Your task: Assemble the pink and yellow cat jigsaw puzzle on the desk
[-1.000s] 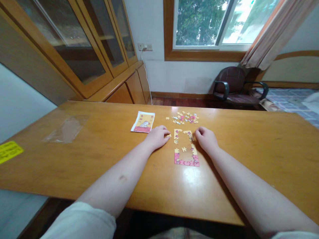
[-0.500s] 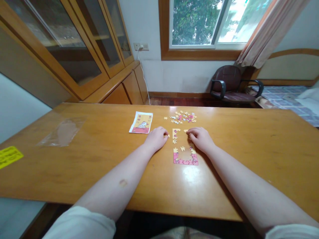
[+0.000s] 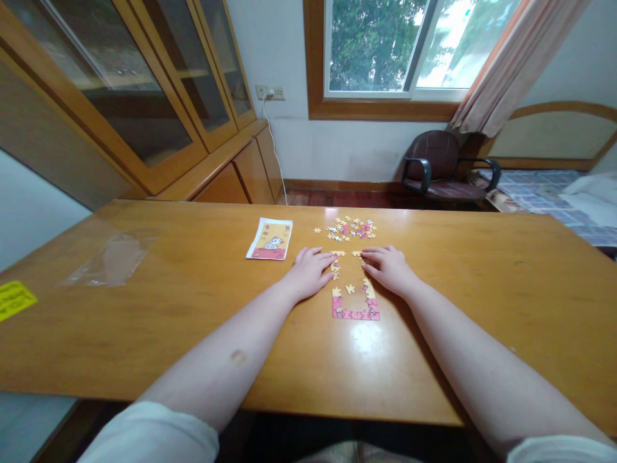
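Observation:
A partly joined puzzle frame (image 3: 355, 315) lies on the wooden table, with a pink bottom edge and yellow upper sides. My left hand (image 3: 311, 273) rests at its left side, fingers apart, fingertips touching the upper left edge pieces. At the upper right side is my right hand (image 3: 388, 267), its fingers spread over the edge pieces there. One loose yellow piece (image 3: 350, 289) lies inside the frame. Beyond the frame is a pile of loose yellow and pink pieces (image 3: 355, 227). The picture card (image 3: 270, 239) lies left of the pile.
The wooden table (image 3: 202, 321) carries a clear plastic bag (image 3: 116, 258) and a yellow label (image 3: 15, 299) at the left. A glass-door cabinet (image 3: 193, 151) stands at the back left. Behind the table are a dark chair (image 3: 436, 161) and a bed (image 3: 540, 190).
My left hand has moved right to the frame's left edge, and its fingers have spread from a pinch on a small piece. My right hand stays at the upper right, its fingers slightly more spread.

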The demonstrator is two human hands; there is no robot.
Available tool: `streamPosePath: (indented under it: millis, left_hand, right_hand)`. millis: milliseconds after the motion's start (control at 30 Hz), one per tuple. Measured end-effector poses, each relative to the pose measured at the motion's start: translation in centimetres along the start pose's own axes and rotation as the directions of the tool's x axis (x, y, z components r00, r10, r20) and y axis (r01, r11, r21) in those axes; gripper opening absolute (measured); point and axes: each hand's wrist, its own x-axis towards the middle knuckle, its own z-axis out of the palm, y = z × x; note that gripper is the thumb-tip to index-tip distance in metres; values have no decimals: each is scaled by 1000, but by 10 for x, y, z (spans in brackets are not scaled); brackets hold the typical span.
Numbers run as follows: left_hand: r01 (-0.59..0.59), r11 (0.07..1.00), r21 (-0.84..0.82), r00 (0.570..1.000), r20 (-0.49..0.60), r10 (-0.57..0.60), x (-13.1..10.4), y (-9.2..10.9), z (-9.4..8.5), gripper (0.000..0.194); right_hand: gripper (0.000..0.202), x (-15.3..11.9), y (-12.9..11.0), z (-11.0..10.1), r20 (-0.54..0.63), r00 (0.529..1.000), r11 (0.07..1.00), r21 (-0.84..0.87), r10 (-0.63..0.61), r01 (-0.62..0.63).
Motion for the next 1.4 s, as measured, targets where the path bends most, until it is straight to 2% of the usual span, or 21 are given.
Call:
streamPosePath:
  millis: [133,233,333,400,500,633,700,767,933,1133,1300,1400]
  left_hand:
    - [11,1000,-22,995,-100,-13,0,-4,-3,45]
    - [88,996,-21,980,-180,-90,1,-9,-10,37]
    - [126,992,2,981,-146,-124,1,-15,-18,30]
    - [97,995,14,987,-131,-95,0,-17,-20,29]
    - [-17,1000,15,993,-113,18,-3,-14,-21,27]
    - [-203,979,-15,978,-44,202,-6,-6,-18,25]
    - [-233,972,-34,972,-22,232,-6,-3,-17,23]
    - [-224,973,-50,975,-14,223,-6,-2,-16,19]
    - [-199,978,-58,980,-29,198,-5,-2,-16,15]
    - [-171,984,-45,984,-49,169,-5,-3,-13,21]
    - [-129,991,-36,990,-61,127,-5,-4,-10,36]
    - [-129,991,-34,991,-47,128,-4,-5,-10,34]
  right_hand:
    - [31,0,0,0,-79,997,998,55,21,-17]
    - [27,1,2,1,-196,976,990,116,95,-73]
    - [24,2,4,4,-262,953,980,160,154,-115]
    - [23,2,4,4,-281,946,977,181,159,-111]
    - [21,1,0,2,-259,962,980,197,87,-35]
    - [19,-3,-11,-4,-144,980,973,163,-137,161]
    - [18,-4,-17,-6,-93,976,967,147,-196,209]
    - [18,-4,-19,-7,-69,977,967,142,-203,211]
    - [22,-2,-14,-4,-156,983,977,171,-97,124]
    - [22,0,-6,0,-296,952,980,199,80,-20]
    - [21,2,-3,2,-282,950,973,221,132,-70]
    - [21,2,-3,3,-259,956,971,228,137,-77]
